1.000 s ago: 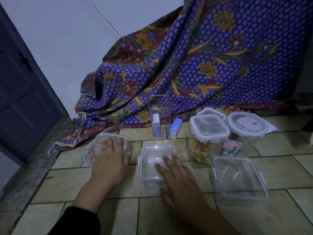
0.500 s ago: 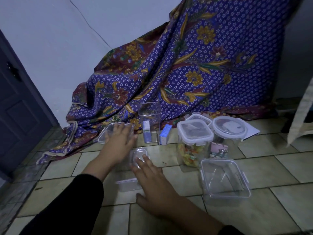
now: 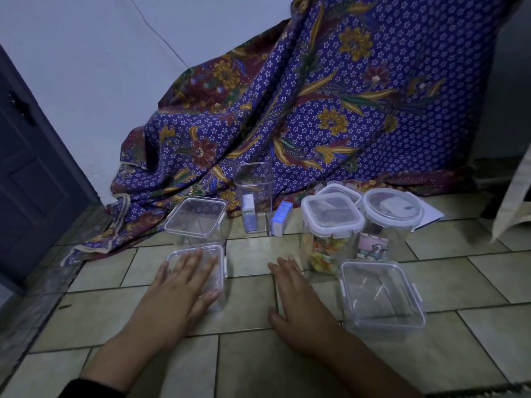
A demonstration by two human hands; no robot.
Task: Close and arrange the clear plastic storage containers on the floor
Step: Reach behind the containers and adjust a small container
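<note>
Clear plastic small container [image 3: 219, 278] sits under the left hand [image 3: 184, 285], whose fingers lie flat on its lid. The right hand [image 3: 298, 297] rests spread on the floor [image 3: 250, 308], nearer the square container [image 3: 379, 294] just to its right.

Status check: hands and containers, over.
Left hand flat on small container. Right hand flat on floor, empty. Big square container beside it, untouched.
</note>
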